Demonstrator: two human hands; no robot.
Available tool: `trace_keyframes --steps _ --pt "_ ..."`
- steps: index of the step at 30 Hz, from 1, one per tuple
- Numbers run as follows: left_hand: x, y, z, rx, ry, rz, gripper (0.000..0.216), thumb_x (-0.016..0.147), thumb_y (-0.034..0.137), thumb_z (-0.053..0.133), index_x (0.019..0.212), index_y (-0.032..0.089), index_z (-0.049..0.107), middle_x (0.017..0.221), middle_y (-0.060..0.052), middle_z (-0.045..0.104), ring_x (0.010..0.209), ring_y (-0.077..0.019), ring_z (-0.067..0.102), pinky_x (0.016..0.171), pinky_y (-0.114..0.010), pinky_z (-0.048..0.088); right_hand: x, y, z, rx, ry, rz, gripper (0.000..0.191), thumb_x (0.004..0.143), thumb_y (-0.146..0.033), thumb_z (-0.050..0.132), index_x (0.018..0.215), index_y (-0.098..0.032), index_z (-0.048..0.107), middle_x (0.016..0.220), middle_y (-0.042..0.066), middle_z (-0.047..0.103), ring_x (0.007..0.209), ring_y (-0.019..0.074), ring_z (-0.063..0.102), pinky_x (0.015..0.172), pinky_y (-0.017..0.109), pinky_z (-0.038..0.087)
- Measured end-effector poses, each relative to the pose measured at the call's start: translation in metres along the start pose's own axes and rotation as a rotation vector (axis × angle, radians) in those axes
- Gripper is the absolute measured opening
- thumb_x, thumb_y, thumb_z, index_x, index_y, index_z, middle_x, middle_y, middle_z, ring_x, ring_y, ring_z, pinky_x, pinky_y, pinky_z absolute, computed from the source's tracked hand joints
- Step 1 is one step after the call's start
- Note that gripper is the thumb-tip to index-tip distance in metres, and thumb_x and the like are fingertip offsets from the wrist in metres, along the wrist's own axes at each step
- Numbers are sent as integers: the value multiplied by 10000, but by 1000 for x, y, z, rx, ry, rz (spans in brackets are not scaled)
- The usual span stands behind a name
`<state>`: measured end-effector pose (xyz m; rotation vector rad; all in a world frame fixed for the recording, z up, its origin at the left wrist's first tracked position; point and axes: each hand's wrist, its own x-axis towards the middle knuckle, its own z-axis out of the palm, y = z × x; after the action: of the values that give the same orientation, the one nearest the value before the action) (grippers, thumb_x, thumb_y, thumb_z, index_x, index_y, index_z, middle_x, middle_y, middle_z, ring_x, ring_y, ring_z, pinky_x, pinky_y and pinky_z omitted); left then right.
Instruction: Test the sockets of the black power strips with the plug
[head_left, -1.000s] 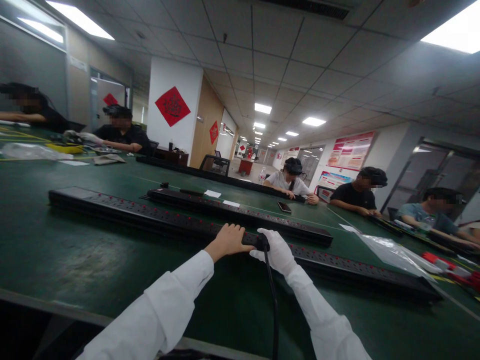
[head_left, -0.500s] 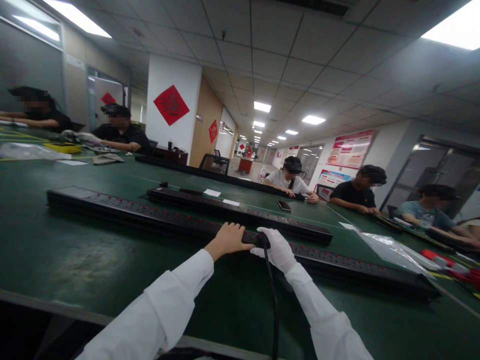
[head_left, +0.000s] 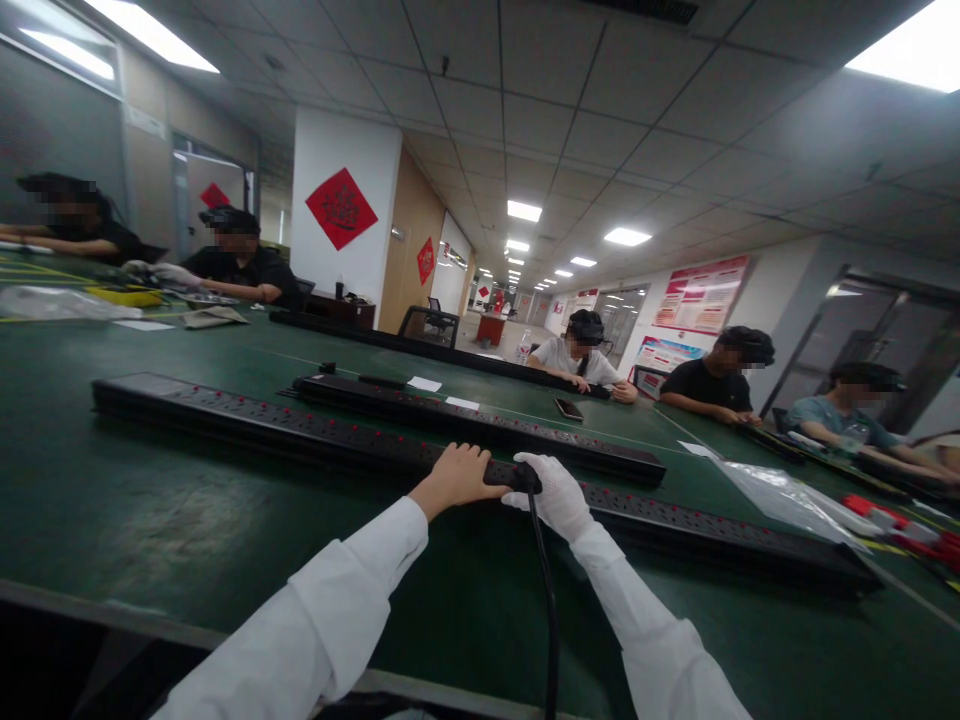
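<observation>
A long black power strip [head_left: 300, 432], dotted with small red marks along its sockets, lies across the green table in front of me. My bare left hand [head_left: 461, 474] is closed around the strip near its middle, thumb pointing right. Just beside it, my white-gloved right hand [head_left: 555, 495] grips a black power plug [head_left: 528, 478] at the strip's face. From the plug a black cable [head_left: 550, 610] hangs toward me over the table's near edge. Whether the plug's pins sit fully in a socket is hidden.
A second power strip [head_left: 480, 425] lies just behind, and a long black bar [head_left: 420, 345] farther back. Paper slips [head_left: 424, 384], a phone [head_left: 568, 409] and a clear plastic bag [head_left: 780, 500] rest on the green table [head_left: 225, 540]. Several people sit around it.
Both hands keep their places on the strip and the plug. Only a very slight shift of the view shows.
</observation>
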<state>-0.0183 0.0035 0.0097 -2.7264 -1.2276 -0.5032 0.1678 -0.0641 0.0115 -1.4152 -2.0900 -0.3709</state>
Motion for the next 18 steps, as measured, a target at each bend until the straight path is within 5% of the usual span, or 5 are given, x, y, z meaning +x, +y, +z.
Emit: trace_keyframes --steps 18 --pt "-1 0 0 11 26 10 757 663 768 262 995 157 563 960 -131 605 903 -288 538 803 -398 344 4 6 -3 116 -16 39 518 594 -440 702 1065 -289 549 948 15 601 841 177 547 768 305 429"
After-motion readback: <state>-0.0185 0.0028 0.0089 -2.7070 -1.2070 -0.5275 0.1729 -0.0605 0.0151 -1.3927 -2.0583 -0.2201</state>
